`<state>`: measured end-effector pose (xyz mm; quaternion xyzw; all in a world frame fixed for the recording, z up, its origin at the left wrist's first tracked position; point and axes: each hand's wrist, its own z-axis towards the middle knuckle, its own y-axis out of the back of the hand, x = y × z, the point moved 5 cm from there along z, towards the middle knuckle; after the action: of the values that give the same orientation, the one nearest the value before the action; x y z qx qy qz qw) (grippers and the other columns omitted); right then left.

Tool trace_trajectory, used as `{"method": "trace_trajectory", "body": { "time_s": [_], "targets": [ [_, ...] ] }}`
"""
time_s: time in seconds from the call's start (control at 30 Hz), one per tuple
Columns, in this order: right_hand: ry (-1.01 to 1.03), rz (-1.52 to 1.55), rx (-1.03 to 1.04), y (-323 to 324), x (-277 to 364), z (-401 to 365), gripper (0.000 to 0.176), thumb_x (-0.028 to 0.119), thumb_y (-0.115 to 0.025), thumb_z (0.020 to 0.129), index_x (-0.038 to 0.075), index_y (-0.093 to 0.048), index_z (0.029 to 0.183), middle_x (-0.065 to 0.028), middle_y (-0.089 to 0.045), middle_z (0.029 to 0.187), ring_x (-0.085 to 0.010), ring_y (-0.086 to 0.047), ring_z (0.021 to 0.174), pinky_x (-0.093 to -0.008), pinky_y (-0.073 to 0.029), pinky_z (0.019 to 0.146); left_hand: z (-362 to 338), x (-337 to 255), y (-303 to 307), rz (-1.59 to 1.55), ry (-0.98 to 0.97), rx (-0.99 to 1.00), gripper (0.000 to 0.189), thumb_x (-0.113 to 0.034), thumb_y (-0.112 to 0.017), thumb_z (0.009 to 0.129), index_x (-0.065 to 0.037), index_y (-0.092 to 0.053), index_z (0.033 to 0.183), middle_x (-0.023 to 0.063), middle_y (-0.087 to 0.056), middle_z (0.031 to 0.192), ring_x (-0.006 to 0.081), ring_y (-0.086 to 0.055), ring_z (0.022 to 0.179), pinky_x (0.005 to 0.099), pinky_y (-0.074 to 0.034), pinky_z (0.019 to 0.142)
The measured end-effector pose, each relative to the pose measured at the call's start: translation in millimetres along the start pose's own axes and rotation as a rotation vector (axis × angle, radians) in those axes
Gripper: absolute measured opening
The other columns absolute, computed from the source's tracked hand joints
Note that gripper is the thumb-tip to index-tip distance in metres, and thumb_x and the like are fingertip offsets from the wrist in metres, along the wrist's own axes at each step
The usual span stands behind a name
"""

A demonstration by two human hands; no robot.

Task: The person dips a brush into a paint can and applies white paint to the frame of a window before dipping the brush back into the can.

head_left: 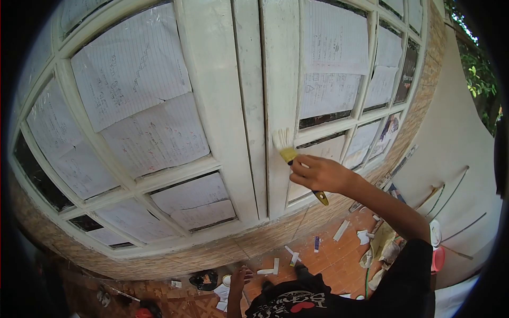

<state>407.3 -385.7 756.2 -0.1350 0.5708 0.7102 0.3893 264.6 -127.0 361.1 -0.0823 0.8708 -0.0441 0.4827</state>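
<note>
Head view takes in a white window frame (220,106) whose panes are masked with written sheets of paper (138,100). Low down, beside the person's dark shirt, the left hand (238,278) hangs close to a small white cup (227,280) above the tiled floor (339,259); I cannot tell whether it is open or gripping anything. Further right, the brush (289,153) has its white-loaded bristles laid against the upright stile (278,95) just right of the centre seam, beside a papered pane. The right hand (321,174) is closed around the brush's yellow handle, close behind the ferrule, with the arm reaching up from the right.

As I judge it, good work here means long strokes along the length of the stile with light pressure. The bristle tips should be kept off the paper edges and off the dark strip of bare glass (323,119) where the masking falls short. Scraps of tape (341,230) lie on the floor at the right.
</note>
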Motion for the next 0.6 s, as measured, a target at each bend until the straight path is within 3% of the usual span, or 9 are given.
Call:
{"method": "trace_trajectory", "body": {
  "time_s": [0.07, 0.13, 0.27, 0.37, 0.47, 0.57, 0.6],
  "targets": [
    [0.032, 0.058, 0.062, -24.4, 23.7, -16.4, 0.016, 0.008, -0.061, 0.070, 0.006, -0.050, 0.082, -0.0046, -0.051, 0.089, -0.0166, -0.055, 0.095, -0.0247, -0.051, 0.082, 3.9, -0.9, 1.9, 0.002, -0.012, 0.005, 0.029, -0.028, -0.049, 0.089, -0.005, -0.053, 0.106, 0.0078, -0.062, 0.090, 0.0182, -0.062, 0.082, 0.0304, -0.046, 0.070],
    [0.189, 0.264, 0.156, -46.0, 47.2, -29.5, 0.016, 0.011, -0.060, 0.073, 0.006, -0.050, 0.084, -0.0038, -0.052, 0.087, -0.0164, -0.055, 0.091, -0.0258, -0.052, 0.076, 9.6, -5.1, 0.8, 0.017, -0.044, 0.024, 0.029, -0.028, -0.049, 0.090, -0.004, -0.053, 0.107, 0.0079, -0.061, 0.090, 0.0181, -0.061, 0.082, 0.0304, -0.047, 0.070],
    [0.106, 0.488, 0.257, -36.1, 34.5, -23.2, 0.012, 0.009, -0.057, 0.076, 0.006, -0.050, 0.086, -0.0039, -0.053, 0.088, -0.0184, -0.055, 0.092, -0.0261, -0.053, 0.072, 16.1, -6.7, -2.0, 0.016, -0.086, 0.049, 0.031, -0.030, -0.046, 0.092, -0.005, -0.052, 0.109, 0.0096, -0.061, 0.096, 0.0204, -0.061, 0.087, 0.0336, -0.046, 0.075],
    [0.078, 0.249, 0.138, 22.2, -28.7, 8.4, 0.022, 0.007, -0.059, 0.072, -0.002, -0.054, 0.091, -0.0089, -0.056, 0.094, -0.0210, -0.055, 0.093, -0.0282, -0.050, 0.079, 17.2, -4.0, -3.2, 0.021, -0.071, 0.064, 0.030, -0.029, -0.046, 0.093, -0.005, -0.053, 0.108, 0.0098, -0.062, 0.097, 0.0208, -0.061, 0.087, 0.0335, -0.046, 0.075],
    [-0.048, 0.095, 0.068, 88.2, -86.0, 34.5, 0.028, 0.006, -0.057, 0.074, -0.006, -0.057, 0.100, -0.0109, -0.059, 0.092, -0.0230, -0.057, 0.090, -0.0302, -0.052, 0.074, 13.4, -6.8, -3.8, 0.050, -0.085, 0.048, 0.030, -0.028, -0.045, 0.093, -0.005, -0.053, 0.109, 0.0100, -0.062, 0.097, 0.0211, -0.061, 0.087, 0.0338, -0.046, 0.075],
    [-0.063, -0.168, -0.089, 134.2, -108.4, 48.3, 0.026, 0.004, -0.056, 0.077, -0.004, -0.056, 0.102, -0.0120, -0.058, 0.092, -0.0222, -0.057, 0.088, -0.0300, -0.052, 0.071, 13.5, -4.1, 0.5, 0.017, -0.038, 0.032, 0.030, -0.029, -0.046, 0.092, -0.005, -0.053, 0.110, 0.0103, -0.061, 0.097, 0.0208, -0.061, 0.087, 0.0336, -0.046, 0.074],
    [-0.096, -0.277, -0.192, 153.0, -116.8, 50.9, 0.019, 0.004, -0.058, 0.075, 0.000, -0.056, 0.095, -0.0084, -0.057, 0.089, -0.0207, -0.057, 0.088, -0.0302, -0.053, 0.072, 12.2, -2.7, 2.1, 0.008, -0.030, 0.023, 0.031, -0.029, -0.046, 0.092, -0.005, -0.053, 0.110, 0.0103, -0.061, 0.097, 0.0204, -0.061, 0.086, 0.0331, -0.046, 0.074]
  ]
}}
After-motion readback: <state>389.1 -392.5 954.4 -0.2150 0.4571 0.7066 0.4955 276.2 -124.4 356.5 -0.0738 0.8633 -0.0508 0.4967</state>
